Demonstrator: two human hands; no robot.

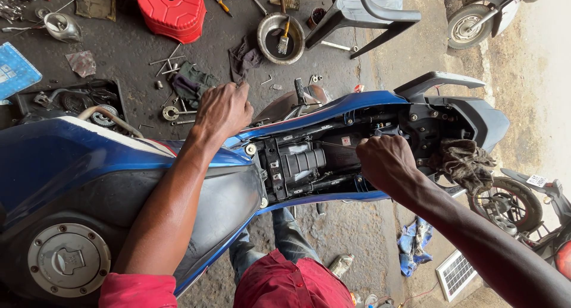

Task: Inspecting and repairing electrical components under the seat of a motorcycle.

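I look down on a blue motorcycle with its seat off, so the open frame bay with black parts and wiring shows. My left hand is closed and rests on the far side panel just behind the fuel tank; what it grips is hidden. My right hand is closed inside the bay near the rear, pinching a small part or wire that I cannot make out. A dirty rag lies on the tail section beside my right hand.
A round fuel cap sits on the tank. On the floor beyond lie a red plastic stool, a metal bowl with a brush, loose tools and bolts, and a chair. Other vehicles' wheels stand at right.
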